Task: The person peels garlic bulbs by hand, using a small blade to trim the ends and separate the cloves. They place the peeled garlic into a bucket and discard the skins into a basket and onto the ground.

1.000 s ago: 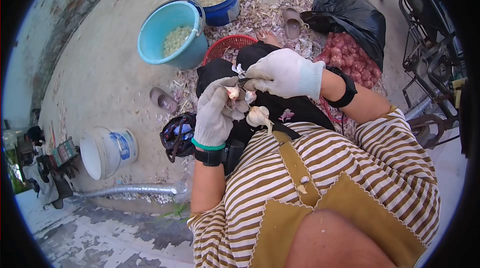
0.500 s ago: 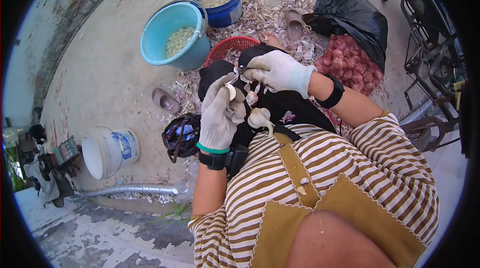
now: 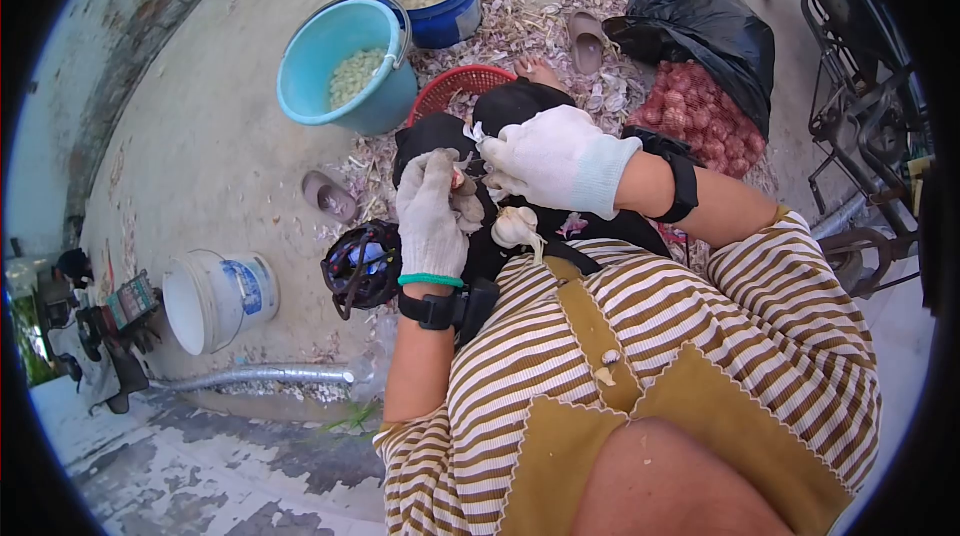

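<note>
My left hand [image 3: 432, 221], in a pale work glove with a green cuff edge, is closed on a garlic clove [image 3: 458, 179] that shows reddish between thumb and fingers. Just to its right, my right hand [image 3: 560, 161], also gloved, has its fingers pinched together. A pale strip of garlic skin [image 3: 474, 133] sticks out at its fingertips; whatever else lies inside that grip is hidden. A garlic bulb [image 3: 517, 228] with its stem rests on my dark-clothed lap below both hands. Beside it lies a purplish scrap of peel [image 3: 572, 226].
A red basket [image 3: 440, 94] sits beyond my knees. Past it stand a turquoise bucket [image 3: 300, 104] and a blue bucket [image 3: 468, 11], both holding peeled cloves. A net sack of garlic [image 3: 695, 116] is at right under black plastic [image 3: 690, 21]. A white bucket [image 3: 190, 306] lies left.
My right hand has turned and shifted slightly down; the small dark blade-like tool at its fingertips no longer shows. The clove in my left hand has gone from white to mostly covered.
</note>
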Demonstrator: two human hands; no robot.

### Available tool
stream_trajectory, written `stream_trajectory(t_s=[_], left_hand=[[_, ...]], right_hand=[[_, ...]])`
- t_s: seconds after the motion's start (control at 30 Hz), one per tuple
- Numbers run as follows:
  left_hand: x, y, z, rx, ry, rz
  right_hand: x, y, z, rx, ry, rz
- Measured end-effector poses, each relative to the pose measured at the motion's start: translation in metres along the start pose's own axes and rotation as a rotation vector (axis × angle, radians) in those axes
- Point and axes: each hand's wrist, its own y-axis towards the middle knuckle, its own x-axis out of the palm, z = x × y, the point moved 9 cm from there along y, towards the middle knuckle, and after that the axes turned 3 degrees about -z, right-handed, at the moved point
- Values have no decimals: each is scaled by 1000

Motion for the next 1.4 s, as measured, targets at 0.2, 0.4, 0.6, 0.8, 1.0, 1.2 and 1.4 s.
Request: stream_trajectory(t_s=[0.2,0.4,0.6,0.8,1.0,1.2,1.4], left_hand=[[3,-3,8,69,237,71],[5,-9,14,75,375,111],[8,-12,6,-17,309,10],[11,-11,5,-31,-26,-44],[1,0,-4,-64,104,25],[4,-3,7,23,428,97],[4,-10,12,11,438,86]], right_hand=[[1,6,-4,-46,-79,-47],[-1,6,-10,-82,-133,-96],[8,21,6,-125,-137,-27],[15,26,55,127,14,32],[4,-1,1,-17,-57,-119],[-1,3,-8,-75,-130,-139],[2,2,-13,-84,-182,-160]])
